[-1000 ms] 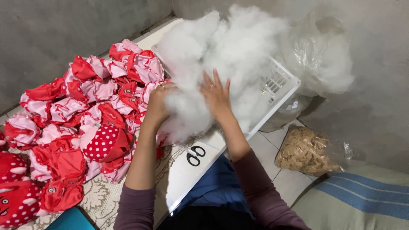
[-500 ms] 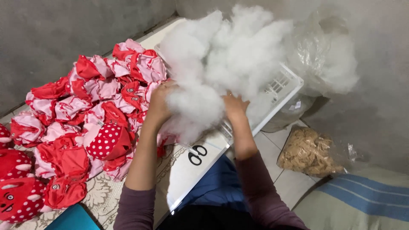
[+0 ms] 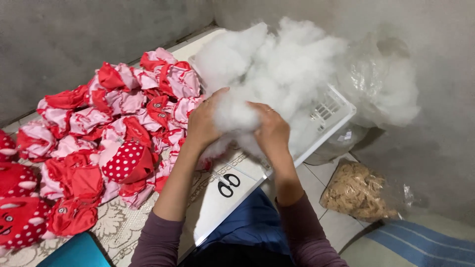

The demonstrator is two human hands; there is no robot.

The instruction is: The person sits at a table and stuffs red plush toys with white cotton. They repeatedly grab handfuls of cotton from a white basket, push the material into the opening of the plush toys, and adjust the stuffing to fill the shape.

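Both hands closed on one clump of white stuffing [image 3: 237, 116]: left hand [image 3: 204, 124] gripping its left side, right hand [image 3: 269, 131] curled over the right. Clump sits at the near edge of the big fluff heap [image 3: 282, 64] filling the white basket [image 3: 330, 110]. Scissors [image 3: 228, 185] on the white board [image 3: 217, 205] below the wrists. Red-and-pink fabric shells [image 3: 114, 133] piled left on lace cloth [image 3: 116, 225]. Clear bag of stuffing [image 3: 383, 84] behind the basket's far corner; bag of tan shavings [image 3: 356, 190] on the floor, right.

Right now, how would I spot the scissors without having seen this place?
Find the big white stuffing heap in the white basket. Just below both hands, on the white board, lie the scissors. Their two black loop handles are the only dark shape there, beside red fabric pieces.
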